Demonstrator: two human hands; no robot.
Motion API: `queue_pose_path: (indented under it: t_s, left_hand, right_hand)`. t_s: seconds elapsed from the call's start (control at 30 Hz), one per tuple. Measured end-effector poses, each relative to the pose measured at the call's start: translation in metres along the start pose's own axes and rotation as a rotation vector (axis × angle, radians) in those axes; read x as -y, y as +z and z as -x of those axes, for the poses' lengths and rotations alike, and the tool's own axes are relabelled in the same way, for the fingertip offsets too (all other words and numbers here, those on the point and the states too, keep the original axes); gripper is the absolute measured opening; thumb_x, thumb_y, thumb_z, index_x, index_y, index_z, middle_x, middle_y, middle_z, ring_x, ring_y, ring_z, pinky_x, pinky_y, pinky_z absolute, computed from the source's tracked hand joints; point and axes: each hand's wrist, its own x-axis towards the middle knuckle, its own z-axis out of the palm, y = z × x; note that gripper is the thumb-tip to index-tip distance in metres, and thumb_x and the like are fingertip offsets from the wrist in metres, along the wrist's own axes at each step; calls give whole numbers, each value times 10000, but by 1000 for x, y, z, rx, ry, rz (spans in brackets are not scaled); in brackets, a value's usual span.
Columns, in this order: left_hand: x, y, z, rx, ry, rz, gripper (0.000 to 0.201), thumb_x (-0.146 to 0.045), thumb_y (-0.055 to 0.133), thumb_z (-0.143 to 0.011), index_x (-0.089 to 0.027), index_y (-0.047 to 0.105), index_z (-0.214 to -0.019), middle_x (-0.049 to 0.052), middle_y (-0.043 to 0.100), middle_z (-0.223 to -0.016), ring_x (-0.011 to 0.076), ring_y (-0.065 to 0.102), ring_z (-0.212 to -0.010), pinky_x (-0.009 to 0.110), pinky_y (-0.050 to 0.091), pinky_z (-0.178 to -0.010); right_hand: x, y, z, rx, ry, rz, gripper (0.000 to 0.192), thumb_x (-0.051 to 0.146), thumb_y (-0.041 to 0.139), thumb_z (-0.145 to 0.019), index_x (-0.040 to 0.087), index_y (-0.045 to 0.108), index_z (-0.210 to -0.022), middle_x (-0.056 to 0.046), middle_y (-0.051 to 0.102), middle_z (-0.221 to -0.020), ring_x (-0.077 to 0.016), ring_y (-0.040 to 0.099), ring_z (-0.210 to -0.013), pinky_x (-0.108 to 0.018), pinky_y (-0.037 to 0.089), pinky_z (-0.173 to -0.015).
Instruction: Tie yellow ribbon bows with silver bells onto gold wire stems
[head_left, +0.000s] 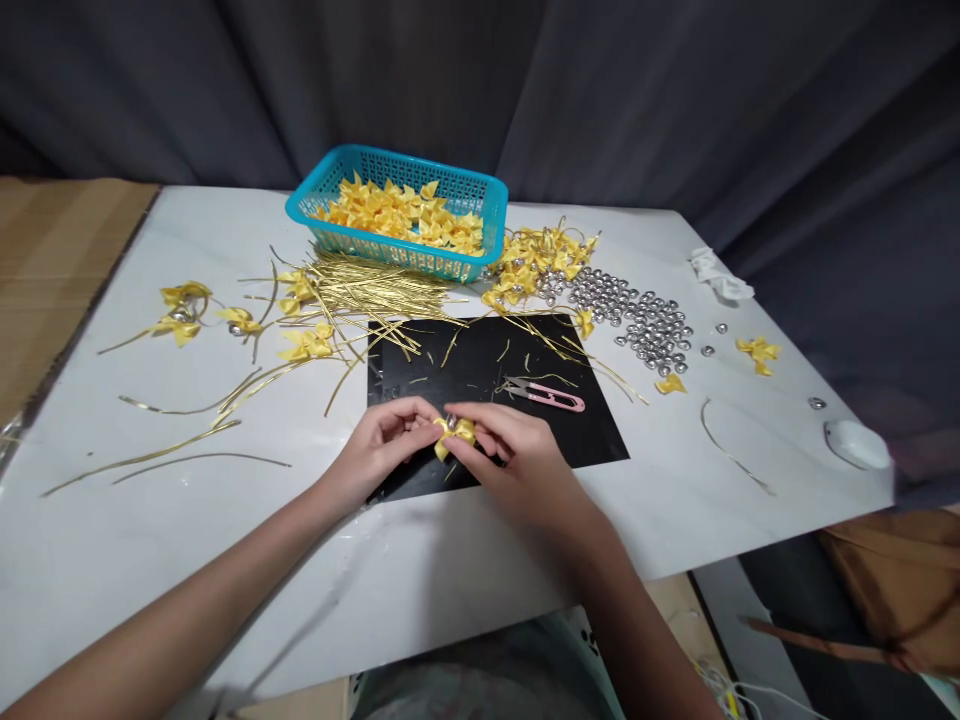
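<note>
Head view: pinching 1 yellow bow (pixel 463 432) and 1 silver bead (pixel 451 422) between fingertips, left hand (pixel 397 435) and right hand (pixel 517 440) both closed on the bow. Holding it above black mat (pixel 592 435) on tabletop (pixel 390 560). Just beyond right hand, lying on mat: pink snips (pixel 551 396). Farther beyond hands: gold wire bundle (pixel 382 290), then blue basket (pixel 330 232) filled with ribbon bows (pixel 397 215). Beyond right hand, scattered: loose beads (pixel 656 335). Left of hands: stray wires (pixel 142 461).

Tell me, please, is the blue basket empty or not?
Not empty: inside the blue basket, yellow bows lie heaped, visible over its rim.
</note>
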Motion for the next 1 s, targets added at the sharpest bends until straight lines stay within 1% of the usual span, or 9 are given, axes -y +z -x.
queue_pose_path:
  t_s: [0.17,0.23,0.33,0.43,0.57,0.67,0.77,0.83,1.0]
  left_hand:
    - [1,0,-1,-82,-43,44,173,-331,619,-761,-164,606,-716,-34,497,-604,78,369,-507,211,268,-478]
    - [2,-1,-1,-83,-51,65,170,-328,619,-764,-164,604,-720,-31,502,-615,78,369,-508,209,271,-475]
    - [3,-1,-1,-73,-42,65,162,-318,622,-766,-164,607,-720,-25,514,-628,83,387,-522,206,290,-484]
    - [2,0,0,-65,-27,62,149,-305,619,-769,-166,611,-715,-26,529,-639,81,405,-534,203,314,-504]
    - [1,0,-1,-48,-24,75,149,-302,623,-765,-165,614,-710,-31,530,-629,78,420,-540,201,331,-522]
    - [2,0,-3,-42,-39,104,146,-303,619,-770,-165,612,-724,-34,525,-615,77,432,-540,196,338,-526]
    - [3,0,-3,-35,-45,143,146,-301,611,-782,-164,613,-733,-28,537,-616,80,450,-545,192,350,-527]
    - [3,-1,-3,-29,-41,151,144,-297,610,-785,-162,616,-733,-24,547,-614,81,459,-549,189,356,-529]
    - [3,-1,-1,-31,-38,156,146,-296,614,-783,-160,619,-730,-21,553,-598,84,478,-553,189,370,-536]
  right_hand:
    - [4,-13,4,142,-96,-64,127,210,572,-838,152,661,-906,30,412,-597,-80,403,-556,-202,327,-547]
    - [4,-14,6,82,-30,-73,132,229,572,-839,150,654,-906,38,393,-583,-72,383,-529,-196,311,-517]
    - [1,-6,6,-79,85,-69,282,260,612,-805,153,604,-1067,60,360,-567,-67,357,-487,-186,304,-484]
    - [0,4,3,-135,40,-16,221,220,594,-811,144,636,-1014,51,395,-552,-75,389,-496,-190,333,-515]
    - [2,6,5,14,-65,118,248,130,464,-862,202,662,-993,8,534,-635,-91,473,-561,-190,358,-562]
    - [4,3,8,107,-95,157,234,156,468,-866,217,660,-986,-3,571,-686,-95,499,-591,-188,363,-571]
    - [7,6,10,-61,22,37,122,243,544,-839,174,639,-872,41,443,-536,-71,401,-481,-174,338,-510]
    - [8,11,10,-185,139,-54,133,286,588,-804,153,593,-793,67,347,-497,-55,329,-442,-166,302,-465]
    - [7,22,5,-205,290,-228,157,291,587,-777,135,596,-765,81,297,-476,-40,270,-422,-163,240,-418]
